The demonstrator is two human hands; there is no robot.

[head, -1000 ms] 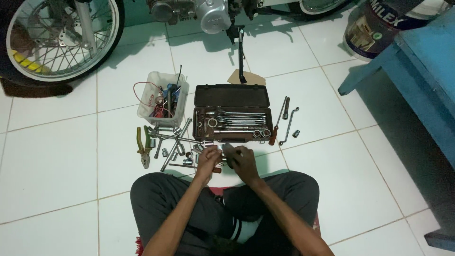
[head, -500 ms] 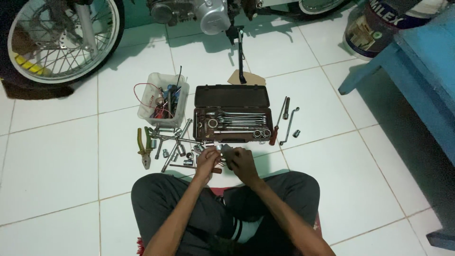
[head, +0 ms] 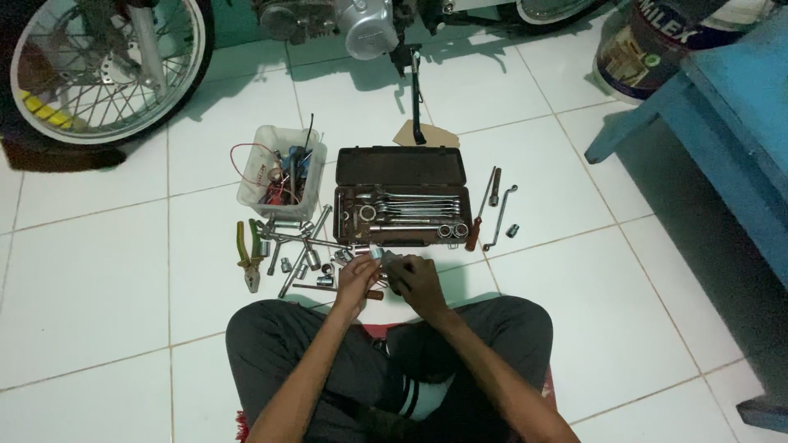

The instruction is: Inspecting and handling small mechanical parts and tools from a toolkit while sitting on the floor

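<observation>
The light is dim and a bit blue. The white floor (head: 107,271) looks brightest on the left and in the middle. It turns dark by the blue bench (head: 739,123) on the right. The motorbike (head: 361,25) casts a soft shadow at the top. Small tools look fuzzy. Floor lines bend near the edges.

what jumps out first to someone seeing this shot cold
An open brown tool case of wrenches sits mid-floor, with loose sockets and pliers scattered at its left. Just below it, the left hand and right hand meet over a small metal part. A spoked motorcycle wheel fills the top left corner.
</observation>
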